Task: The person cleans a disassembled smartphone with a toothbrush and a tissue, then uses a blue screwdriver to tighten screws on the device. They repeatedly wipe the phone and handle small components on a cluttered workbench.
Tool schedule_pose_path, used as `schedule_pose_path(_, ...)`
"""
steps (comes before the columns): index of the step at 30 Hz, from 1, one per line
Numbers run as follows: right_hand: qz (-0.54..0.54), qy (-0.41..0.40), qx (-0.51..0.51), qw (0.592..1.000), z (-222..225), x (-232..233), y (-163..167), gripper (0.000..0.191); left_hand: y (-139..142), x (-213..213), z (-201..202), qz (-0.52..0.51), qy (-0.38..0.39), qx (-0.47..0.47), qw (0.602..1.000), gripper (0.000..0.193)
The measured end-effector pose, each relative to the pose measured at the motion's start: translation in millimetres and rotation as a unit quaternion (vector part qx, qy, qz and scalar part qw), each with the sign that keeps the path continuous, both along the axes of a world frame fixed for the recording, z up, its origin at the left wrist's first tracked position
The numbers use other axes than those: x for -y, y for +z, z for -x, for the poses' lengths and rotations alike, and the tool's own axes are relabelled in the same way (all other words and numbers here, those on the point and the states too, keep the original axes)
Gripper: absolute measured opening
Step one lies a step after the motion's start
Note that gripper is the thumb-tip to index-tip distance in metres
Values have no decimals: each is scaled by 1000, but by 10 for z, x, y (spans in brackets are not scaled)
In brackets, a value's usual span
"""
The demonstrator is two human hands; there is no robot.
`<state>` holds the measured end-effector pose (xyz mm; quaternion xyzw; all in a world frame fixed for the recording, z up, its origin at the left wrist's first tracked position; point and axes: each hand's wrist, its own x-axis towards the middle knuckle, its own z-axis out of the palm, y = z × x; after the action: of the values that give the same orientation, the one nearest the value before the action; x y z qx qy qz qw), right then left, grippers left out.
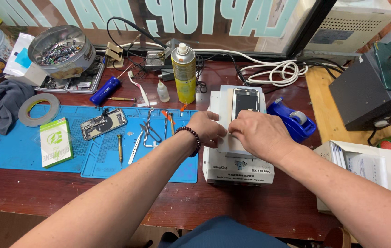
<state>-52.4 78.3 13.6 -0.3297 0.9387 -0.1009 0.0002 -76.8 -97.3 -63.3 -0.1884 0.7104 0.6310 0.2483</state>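
Pressing down on a pale pad [232,138], both hands are working on top of the white machine [237,170], which serves as the landmark here. The left hand [207,127] is curling its fingers over the pad's left edge, a pinching grip that looks meant to keep the pad from sliding. The right hand [260,134] is lying flat across the pad's near right part, fingers spread and closing on nothing, apparently to hold it flush against the machine's top plate. A phone frame [245,102] is resting on the pad at the far end of the machine, just beyond the fingertips and clear of them, so the hands are steadying the pad and not the phone.

Just right of the machine, a blue tape dispenser [292,120] is sitting within easy reach. Left of the machine, a blue mat [25,151] is covering the worktop [195,206] and carrying an opened phone [103,124], tweezers [135,148] and a screwdriver [120,148], laid out side by side, likely to stay handy. Behind the machine to the left, a yellow spray can [184,73] is standing upright. Farther left of the machine, a tin of small parts [61,46] is sitting at the worktop's back edge.
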Motion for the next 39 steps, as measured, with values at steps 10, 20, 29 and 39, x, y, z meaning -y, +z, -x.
schedule_pose_path(10,-47,-40,45,997,87,76,34,14,27,-5,9,27,-16,-11,999,65)
schedule_pose_path(20,-43,-52,32,997,114,102,30,14,-4,-1,40,31,-25,-11,999,66)
schedule_pose_path(29,126,-128,45,983,466,113,93,10,40,44,-23,164,23,-151,975,50)
schedule_pose_path(39,545,-280,437,659,390,86,103,10,421,62,-25,-291,77,-132,945,26)
